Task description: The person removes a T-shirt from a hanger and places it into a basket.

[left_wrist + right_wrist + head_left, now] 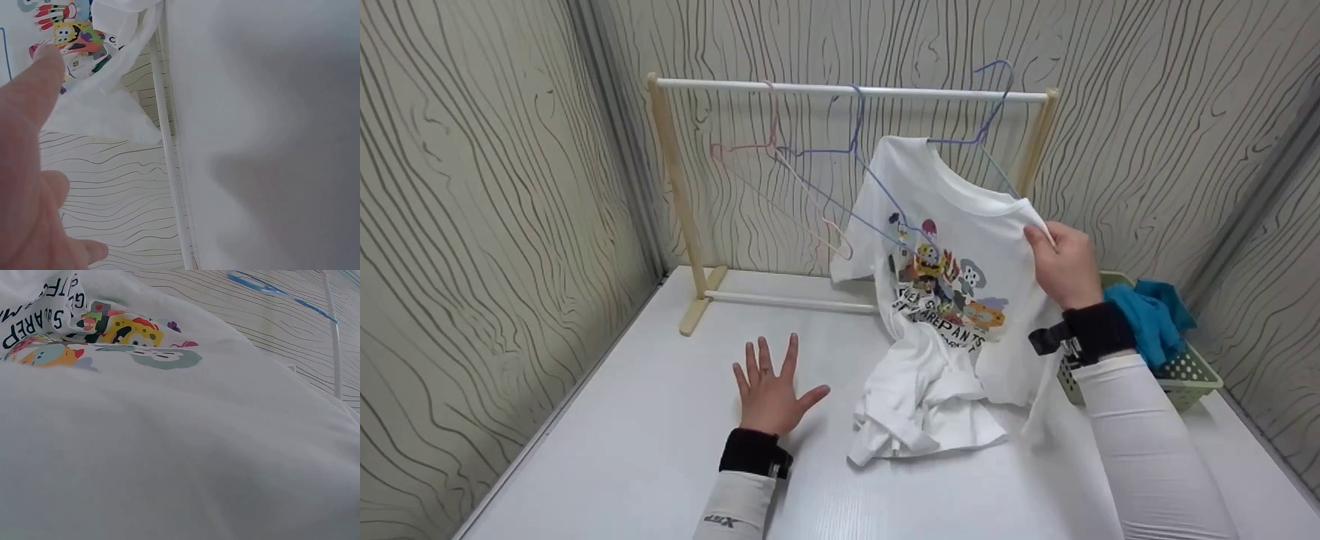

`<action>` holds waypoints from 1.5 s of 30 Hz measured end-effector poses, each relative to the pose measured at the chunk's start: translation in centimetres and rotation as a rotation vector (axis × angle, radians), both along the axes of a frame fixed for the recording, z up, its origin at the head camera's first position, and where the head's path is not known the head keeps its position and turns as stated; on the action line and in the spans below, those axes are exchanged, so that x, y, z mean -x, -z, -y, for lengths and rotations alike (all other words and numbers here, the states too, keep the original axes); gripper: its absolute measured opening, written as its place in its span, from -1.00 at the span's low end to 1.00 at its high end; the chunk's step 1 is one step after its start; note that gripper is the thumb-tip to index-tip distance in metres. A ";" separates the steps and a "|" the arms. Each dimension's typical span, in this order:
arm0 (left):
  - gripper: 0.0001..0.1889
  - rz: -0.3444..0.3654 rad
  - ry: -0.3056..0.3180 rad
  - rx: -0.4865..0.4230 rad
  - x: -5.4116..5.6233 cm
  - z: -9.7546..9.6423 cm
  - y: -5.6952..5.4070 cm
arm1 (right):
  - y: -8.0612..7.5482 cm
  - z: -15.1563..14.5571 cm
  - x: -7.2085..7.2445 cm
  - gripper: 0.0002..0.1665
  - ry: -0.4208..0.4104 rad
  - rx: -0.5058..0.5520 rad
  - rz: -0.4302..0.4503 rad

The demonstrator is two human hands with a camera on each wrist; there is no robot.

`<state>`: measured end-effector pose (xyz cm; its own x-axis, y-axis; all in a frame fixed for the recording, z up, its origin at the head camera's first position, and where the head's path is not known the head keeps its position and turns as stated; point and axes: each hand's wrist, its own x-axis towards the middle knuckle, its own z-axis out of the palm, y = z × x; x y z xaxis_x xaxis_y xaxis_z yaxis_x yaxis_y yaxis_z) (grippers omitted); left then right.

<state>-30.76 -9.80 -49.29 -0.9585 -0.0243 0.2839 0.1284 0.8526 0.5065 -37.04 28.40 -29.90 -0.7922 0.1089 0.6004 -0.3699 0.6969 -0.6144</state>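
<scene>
The left hand (770, 397) is released, its fingers and thumb spread apart over the tabletop (622, 427), to the left of the white T-shirt (1009, 277). The right hand (1065, 262) grasps the shirt by the fabric at one shoulder, beside the neckline, with the thumb on the near side.

The shirt is in front of the right part of a drying rack (682, 187), its printed front with cartoon figures and lettering facing the person. Its lower part is bunched low, near the tabletop; whether it touches is hard to tell. A purple-blue hanger (986, 124) reaches into the neckline at the other shoulder, its hook up at the rack's white rail.

A pink hanger (774, 124) and a blue hanger (856, 124) hang farther left along the rail. Beside the right forearm stands a green basket (1200, 375) with teal cloth (1151, 319) in it.
</scene>
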 end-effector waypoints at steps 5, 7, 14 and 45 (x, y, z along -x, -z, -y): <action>0.02 -0.006 -0.003 0.004 0.2 0.1 0.2 | 0.6 -0.3 -1.1 -0.48 0.003 0.017 -0.001; 0.03 -0.003 -0.003 0.010 0.2 0.1 0.2 | 1.4 -0.4 -1.7 -0.49 0.009 0.021 0.001; 0.03 0.004 -0.002 0.000 0.3 0.1 0.4 | 4.2 -0.6 -4.4 -0.53 0.017 0.078 0.029; 0.03 0.003 0.020 -0.041 -0.1 0.1 -0.7 | 6.5 -6.6 -12.7 -0.40 -0.112 -0.120 0.593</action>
<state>-30.65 -9.87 -48.64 -0.9598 -0.0171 0.2802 0.1433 0.8285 0.5414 -24.34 34.96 -36.41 -0.9977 -0.0356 0.0571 -0.0644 0.7509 -0.6573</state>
